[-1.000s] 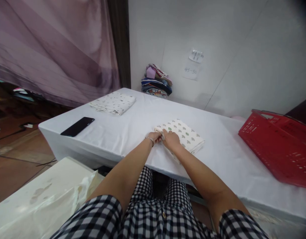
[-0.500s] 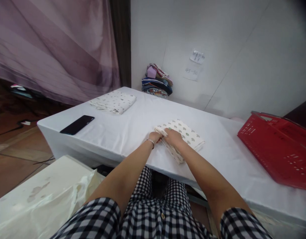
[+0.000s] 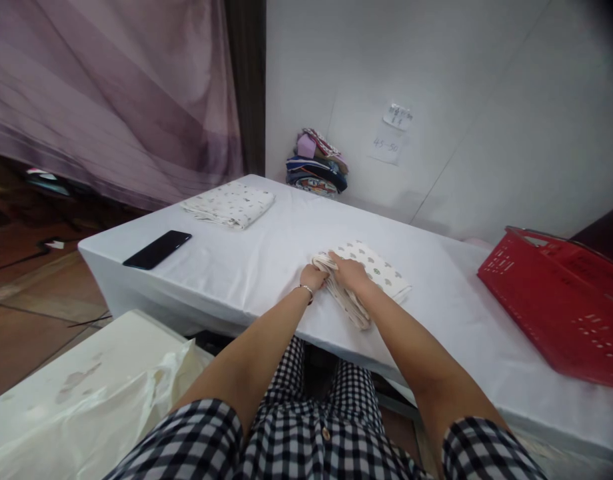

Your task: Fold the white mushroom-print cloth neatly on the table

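Nearest, a black-and-white checked garment point(image 3: 306, 433) across the lap, with a pale, stained plastic-covered surface point(image 3: 81, 393) low on the left. Beyond that, both forearms stretched over the near edge of a table draped in a white cloth point(image 3: 246, 267). Left hand point(image 3: 314, 276), a thin bracelet at the wrist, curled against the near corner of a folded cream cloth printed with small green and grey motifs point(image 3: 374, 270); right hand point(image 3: 351, 273) laid palm-down on top of the same cloth, fingers bent over its folded edge — hands close together, nearly touching, both pressed to the fabric. Folded cloth itself lying on the table, a little in from the front edge, roughly mid-width. To the right, a red plastic basket point(image 3: 561, 307) tilted on the tabletop. Further left, a black phone point(image 3: 157, 249) lying flat, and behind it a second folded spotted cloth point(image 3: 230, 205). At the far end, against the white wall — a pile of mixed colourful fabrics point(image 3: 316, 164), with two paper notes point(image 3: 389, 137) stuck beside it. Mauve curtain point(image 3: 111, 100) filling the left, brown floor below.
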Motion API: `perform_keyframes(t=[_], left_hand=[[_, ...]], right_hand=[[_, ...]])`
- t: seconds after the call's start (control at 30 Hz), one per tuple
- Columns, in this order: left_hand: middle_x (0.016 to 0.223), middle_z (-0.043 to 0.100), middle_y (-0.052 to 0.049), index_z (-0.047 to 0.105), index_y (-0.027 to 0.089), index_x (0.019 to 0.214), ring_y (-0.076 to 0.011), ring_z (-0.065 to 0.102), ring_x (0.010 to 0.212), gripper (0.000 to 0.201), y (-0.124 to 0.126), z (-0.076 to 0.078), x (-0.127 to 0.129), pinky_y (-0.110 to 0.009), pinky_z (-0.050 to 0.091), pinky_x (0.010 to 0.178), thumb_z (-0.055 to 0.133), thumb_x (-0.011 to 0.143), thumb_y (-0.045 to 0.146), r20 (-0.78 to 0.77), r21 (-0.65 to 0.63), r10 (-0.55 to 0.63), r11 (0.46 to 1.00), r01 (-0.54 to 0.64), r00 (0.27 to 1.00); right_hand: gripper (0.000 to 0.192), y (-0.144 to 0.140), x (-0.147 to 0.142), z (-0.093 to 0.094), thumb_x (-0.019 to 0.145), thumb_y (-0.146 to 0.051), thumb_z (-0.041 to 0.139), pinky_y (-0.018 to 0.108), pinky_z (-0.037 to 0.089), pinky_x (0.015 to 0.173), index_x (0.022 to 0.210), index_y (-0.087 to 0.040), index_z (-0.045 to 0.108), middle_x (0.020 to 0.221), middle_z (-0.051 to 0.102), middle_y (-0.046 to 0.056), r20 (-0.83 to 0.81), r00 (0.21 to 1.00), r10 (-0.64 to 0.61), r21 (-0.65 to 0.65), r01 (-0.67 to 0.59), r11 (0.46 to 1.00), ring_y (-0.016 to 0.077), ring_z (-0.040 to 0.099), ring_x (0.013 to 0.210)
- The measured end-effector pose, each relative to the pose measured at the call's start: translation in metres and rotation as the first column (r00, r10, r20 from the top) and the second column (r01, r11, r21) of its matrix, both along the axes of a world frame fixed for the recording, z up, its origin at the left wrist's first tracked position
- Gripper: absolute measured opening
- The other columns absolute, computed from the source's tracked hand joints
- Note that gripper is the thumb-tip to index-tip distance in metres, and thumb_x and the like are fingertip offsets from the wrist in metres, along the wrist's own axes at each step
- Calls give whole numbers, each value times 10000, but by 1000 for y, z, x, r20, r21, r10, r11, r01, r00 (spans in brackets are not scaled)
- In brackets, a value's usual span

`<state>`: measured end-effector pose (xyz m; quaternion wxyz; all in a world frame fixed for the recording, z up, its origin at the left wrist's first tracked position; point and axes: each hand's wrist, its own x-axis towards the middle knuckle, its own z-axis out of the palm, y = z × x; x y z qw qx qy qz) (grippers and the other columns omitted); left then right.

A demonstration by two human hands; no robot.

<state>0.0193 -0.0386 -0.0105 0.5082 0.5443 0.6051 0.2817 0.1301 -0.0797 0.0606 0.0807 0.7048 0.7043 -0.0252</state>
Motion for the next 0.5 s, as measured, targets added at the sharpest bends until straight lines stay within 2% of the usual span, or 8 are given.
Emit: perform_keyframes(t=[0.13, 0.23, 0.3, 0.4, 0.5], left_hand=[[856, 674, -103, 559, 156, 971, -212, 634, 853, 288, -9, -2, 2, -255, 443, 682, 638, 696, 189, -79, 98, 107, 990, -99, 991], [937, 672, -81, 531, 191, 1035, -204, 622, 892, 327, -15, -4, 0, -261, 431, 728, 612, 718, 189, -139, 238, 111, 968, -76, 984], [945, 677, -60, 571, 208, 980, -193, 619, 890, 244, -17, -4, -1, -252, 424, 735, 588, 737, 199, -166, 292, 81, 956, -29, 983], [873, 691, -50, 633, 206, 806, -191, 620, 867, 98, -13, -2, -1, -238, 418, 713, 566, 764, 264, -182, 254, 16, 967, 31, 983], [743, 679, -71, 621, 189, 635, -205, 626, 805, 230, -5, 1, 1, -240, 411, 656, 544, 783, 348, -198, 196, -31, 978, 70, 980]], right_hand=[[602, 1, 4, 2, 877, -208, 376, 301, 420, 767, 1446, -310, 206, 1092, 657, 69, -5, 999, 35, 24, -35, 999, 230, 612, 975], [604, 1, 5, 2, 873, -210, 382, 298, 422, 762, 1444, -308, 213, 1087, 660, 66, -13, 999, 38, 24, -37, 999, 229, 612, 979], [600, 1, 5, 2, 872, -215, 379, 303, 425, 761, 1443, -302, 218, 1078, 663, 68, -12, 999, 36, 25, -36, 999, 234, 612, 980], [589, 0, 5, 2, 885, -242, 375, 314, 422, 798, 1447, -299, 211, 1110, 653, 70, -18, 999, 27, 16, -27, 999, 234, 604, 1005], [593, 0, 4, 2, 888, -259, 378, 319, 409, 844, 1451, -309, 197, 1170, 628, 61, -29, 1000, -2, 10, 2, 1000, 228, 586, 1047]])
